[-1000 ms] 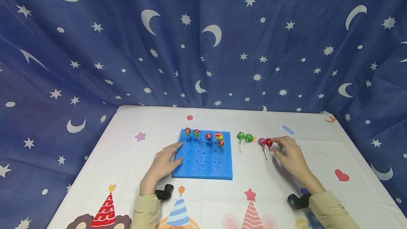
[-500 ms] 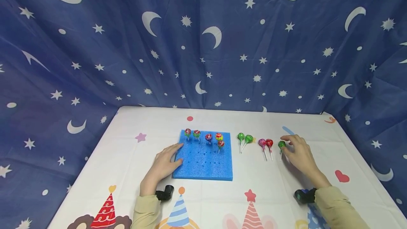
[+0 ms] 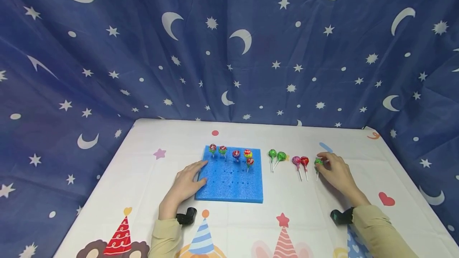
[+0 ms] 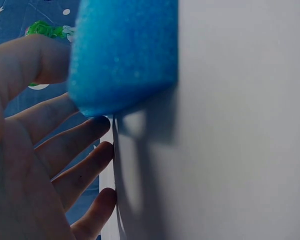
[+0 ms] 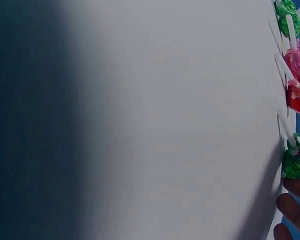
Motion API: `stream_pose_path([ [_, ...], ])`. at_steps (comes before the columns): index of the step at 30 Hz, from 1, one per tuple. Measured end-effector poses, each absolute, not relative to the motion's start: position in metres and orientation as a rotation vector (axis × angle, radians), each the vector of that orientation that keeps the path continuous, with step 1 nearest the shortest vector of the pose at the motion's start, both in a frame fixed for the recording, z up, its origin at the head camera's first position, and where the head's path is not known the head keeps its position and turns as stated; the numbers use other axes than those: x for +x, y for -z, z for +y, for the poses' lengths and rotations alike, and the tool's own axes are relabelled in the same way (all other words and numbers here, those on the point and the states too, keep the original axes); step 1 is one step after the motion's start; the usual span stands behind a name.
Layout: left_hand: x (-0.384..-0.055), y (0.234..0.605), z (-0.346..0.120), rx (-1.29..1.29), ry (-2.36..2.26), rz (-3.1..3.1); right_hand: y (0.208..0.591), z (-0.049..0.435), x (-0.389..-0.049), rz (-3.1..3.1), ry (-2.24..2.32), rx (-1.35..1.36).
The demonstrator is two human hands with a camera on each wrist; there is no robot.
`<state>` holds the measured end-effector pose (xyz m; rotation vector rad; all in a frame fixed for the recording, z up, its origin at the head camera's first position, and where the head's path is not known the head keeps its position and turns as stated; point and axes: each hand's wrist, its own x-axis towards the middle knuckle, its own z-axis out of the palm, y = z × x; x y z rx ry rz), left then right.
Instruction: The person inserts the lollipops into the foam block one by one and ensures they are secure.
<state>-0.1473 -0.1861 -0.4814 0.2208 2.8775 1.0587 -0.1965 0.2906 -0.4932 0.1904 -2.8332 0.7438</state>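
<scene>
A blue foam block (image 3: 229,192) with small holes lies on the table, several wrapped lollipops (image 3: 236,154) upright in its rear part. My left hand (image 3: 184,184) rests at the block's left edge, thumb on top and fingers spread along the side; in the left wrist view the fingers (image 4: 85,170) are nearly straight. To the right, a green lollipop (image 3: 317,163) lies with its head between the thumb and forefinger of my right hand (image 3: 335,174). The right wrist view shows that green lollipop (image 5: 296,162) with its stick against the cloth and fingertips right at its wrapper.
Two green lollipops (image 3: 272,153) lie just right of the block. Between them and my right hand are a pink lollipop (image 3: 296,160) and a red lollipop (image 3: 304,161). A white printed tablecloth (image 3: 287,202) covers the table; a blue starry curtain (image 3: 229,59) hangs behind.
My right hand has moved right, away from beside the red lollipop, and its thumb and forefinger have closed in on the rightmost green lollipop. The left hand has stayed at the block.
</scene>
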Motion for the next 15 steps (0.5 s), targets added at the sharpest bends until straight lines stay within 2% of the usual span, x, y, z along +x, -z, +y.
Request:
stream_pose_path([
  [15,-0.148,0.4808,-0.1859,0.227,-1.046,2.887,0.494,0.2873,-0.2012,-2.876,-0.701,0.143],
])
